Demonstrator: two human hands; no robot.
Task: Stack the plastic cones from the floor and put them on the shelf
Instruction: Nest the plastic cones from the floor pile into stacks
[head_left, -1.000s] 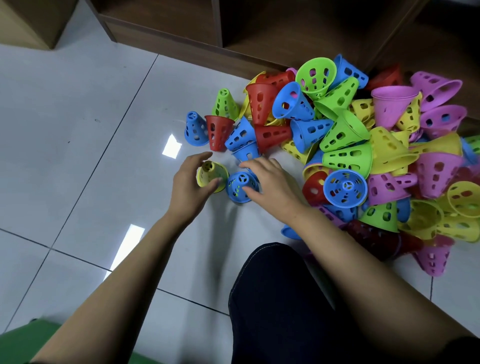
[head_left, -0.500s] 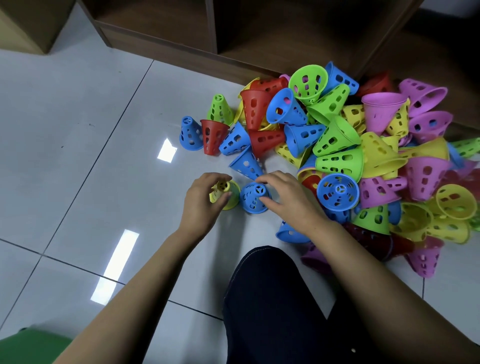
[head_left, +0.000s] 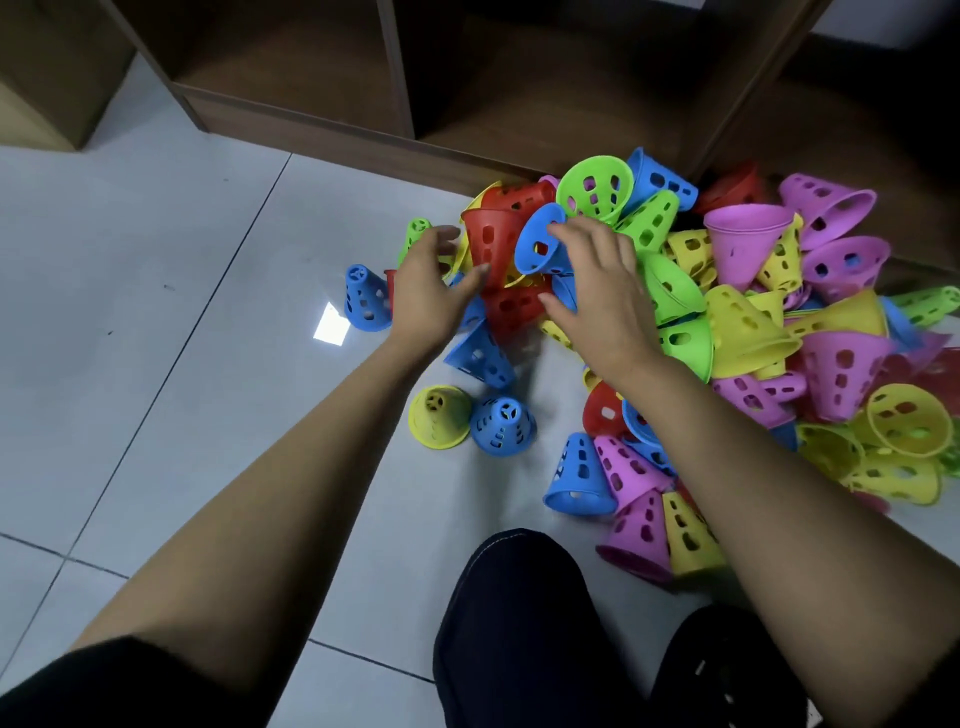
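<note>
A heap of perforated plastic cones (head_left: 727, 322) in red, blue, green, yellow and pink lies on the tiled floor in front of the wooden shelf (head_left: 395, 88). A yellow cone (head_left: 439, 415) and a blue cone (head_left: 503, 427) stand upright side by side on the floor, apart from both hands. My left hand (head_left: 428, 291) reaches with spread fingers at a red cone (head_left: 491, 236) on the heap's left side. My right hand (head_left: 597, 291) hovers with spread fingers at a blue cone (head_left: 540, 241) lying on its side. Neither hand holds anything.
A lone blue cone (head_left: 366, 299) stands at the left of the heap. Another blue cone (head_left: 576, 478) and pink cones lie near my dark-trousered knee (head_left: 519, 623). The shelf's low compartments are open behind the heap. Bare tiles stretch to the left.
Both hands let go of the yellow and blue cones, which now stand on the floor, and moved forward to the red and blue cones in the heap.
</note>
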